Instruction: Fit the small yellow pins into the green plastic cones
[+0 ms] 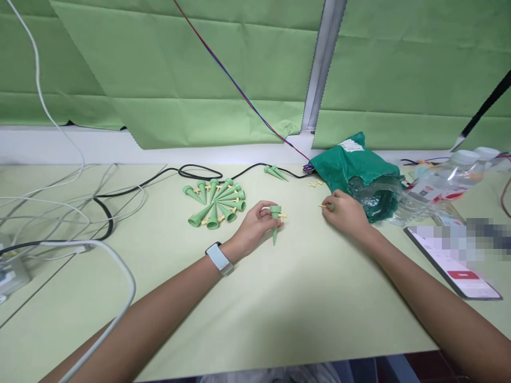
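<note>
Pale tabletop [255, 314] — green spike [275, 217] tip-down in pinched left fingers [264, 205] — green piece [331, 207] in pinched right fingers [329, 217]

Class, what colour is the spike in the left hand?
The spike is green; see the head view.

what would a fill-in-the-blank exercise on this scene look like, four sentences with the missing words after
1. The left hand holds a green spike with a peg coloured ____.
2. The ring of spikes lies nearer the person's ____ hand.
3. The torn bag by the right hand is coloured ____.
4. The lit screen lies beside the person's ____ forearm.

Missing words: yellow; left; green; right
</note>
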Motion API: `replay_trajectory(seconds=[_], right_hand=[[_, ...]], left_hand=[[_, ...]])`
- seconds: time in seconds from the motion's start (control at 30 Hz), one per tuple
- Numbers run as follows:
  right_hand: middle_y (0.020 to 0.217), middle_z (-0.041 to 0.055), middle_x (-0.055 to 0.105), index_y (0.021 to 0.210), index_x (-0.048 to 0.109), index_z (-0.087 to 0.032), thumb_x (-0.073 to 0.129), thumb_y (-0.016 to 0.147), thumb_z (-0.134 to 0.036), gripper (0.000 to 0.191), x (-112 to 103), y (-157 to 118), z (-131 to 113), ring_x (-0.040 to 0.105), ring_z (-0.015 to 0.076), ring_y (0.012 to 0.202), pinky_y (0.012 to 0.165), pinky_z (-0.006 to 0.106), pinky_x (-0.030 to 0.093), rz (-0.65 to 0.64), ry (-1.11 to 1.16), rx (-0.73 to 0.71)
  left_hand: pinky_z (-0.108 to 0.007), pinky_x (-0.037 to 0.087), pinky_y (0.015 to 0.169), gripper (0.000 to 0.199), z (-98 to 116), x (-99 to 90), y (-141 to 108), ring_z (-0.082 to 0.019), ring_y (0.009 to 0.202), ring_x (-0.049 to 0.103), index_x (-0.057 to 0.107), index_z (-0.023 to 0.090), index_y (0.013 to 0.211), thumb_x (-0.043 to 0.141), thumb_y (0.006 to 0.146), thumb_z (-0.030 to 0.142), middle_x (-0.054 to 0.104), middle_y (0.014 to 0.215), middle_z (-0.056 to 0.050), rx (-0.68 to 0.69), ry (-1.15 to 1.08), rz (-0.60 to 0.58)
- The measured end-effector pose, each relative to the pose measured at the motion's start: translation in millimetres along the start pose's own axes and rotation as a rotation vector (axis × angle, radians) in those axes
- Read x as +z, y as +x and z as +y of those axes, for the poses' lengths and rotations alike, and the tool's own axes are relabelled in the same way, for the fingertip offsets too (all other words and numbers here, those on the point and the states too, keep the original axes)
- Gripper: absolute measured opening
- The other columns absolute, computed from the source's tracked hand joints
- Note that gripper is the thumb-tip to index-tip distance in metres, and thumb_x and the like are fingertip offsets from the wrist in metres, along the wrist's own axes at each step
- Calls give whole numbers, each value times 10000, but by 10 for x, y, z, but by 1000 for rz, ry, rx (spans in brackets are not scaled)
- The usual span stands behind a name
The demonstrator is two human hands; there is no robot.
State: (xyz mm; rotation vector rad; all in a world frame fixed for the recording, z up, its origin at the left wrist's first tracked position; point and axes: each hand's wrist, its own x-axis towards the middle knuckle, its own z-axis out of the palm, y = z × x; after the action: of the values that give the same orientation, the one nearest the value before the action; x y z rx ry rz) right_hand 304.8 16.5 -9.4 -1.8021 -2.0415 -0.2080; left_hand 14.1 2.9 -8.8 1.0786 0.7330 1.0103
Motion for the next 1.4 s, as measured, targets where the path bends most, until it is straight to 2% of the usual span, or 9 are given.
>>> replay_trajectory(seconds=[0.1,0.3,0.47,0.63,0.77,0.97,1.13,1.23,1.4], right_hand=[[1043,114,691,931,758,-188,585,910,-246,184,11,-30,-45,654,256,941,672,325,447,73,75,-89],[923,45,716,991,702,-223,609,949,-253,107,39,-215,-497,652,178,744,693,313,513,15,639,-253],[902,46,685,985,699,-243,620,963,-245,82,6,-314,-814,650,180,733,683,329,520,111,779,-302],[878,45,667,985,691,-241,628,949,-212,78,-26,-327,-827,641,180,713,696,348,527,173,761,-320],[922,57,701,1005,711,-251,624,967,-250,95,-10,-339,-829,662,191,738,696,357,554,136,794,-318],[932,51,742,980,687,-251,705,946,-394,148,56,-368,-885,718,214,809,796,382,619,84,963,-150],[825,30,729,1020,617,-253,602,1012,-476,224,117,-385,-900,739,211,756,722,359,620,-50,1146,-58],[888,40,731,1062,587,-253,567,1033,-447,197,118,-392,-894,743,206,809,750,354,619,-58,1184,-88],[938,42,718,1014,616,-255,671,957,-352,125,99,-390,-882,716,203,842,800,359,602,33,1021,-189]], left_hand=[[-360,537,910,455,-6,-1,10,-161,865,709,605,202,1118,863,743,219,698,912,-15,-11,25,-2],[-348,543,863,482,-16,18,4,-157,821,707,599,210,1120,879,729,238,701,873,-2,-7,30,-11],[-346,541,874,495,-36,12,12,-144,819,687,611,202,1113,890,706,237,677,858,14,27,51,-23],[-339,541,868,487,-15,25,6,-134,811,677,607,193,1100,887,702,227,665,860,17,26,51,-13],[-314,540,809,478,4,59,-14,-129,768,670,614,194,1099,890,712,244,629,802,35,10,97,-16],[-358,560,832,458,35,111,-47,-165,758,710,609,186,1070,891,715,252,613,735,45,-21,102,-18],[-342,557,821,455,81,133,-51,-161,745,705,612,179,1050,891,693,216,654,745,32,-30,100,-35],[-330,557,820,453,95,135,-43,-159,763,705,611,175,1042,890,688,215,688,791,8,-22,82,-36],[-338,558,840,462,62,99,-32,-180,808,724,619,183,1057,893,689,234,704,818,-5,-11,104,-51]])
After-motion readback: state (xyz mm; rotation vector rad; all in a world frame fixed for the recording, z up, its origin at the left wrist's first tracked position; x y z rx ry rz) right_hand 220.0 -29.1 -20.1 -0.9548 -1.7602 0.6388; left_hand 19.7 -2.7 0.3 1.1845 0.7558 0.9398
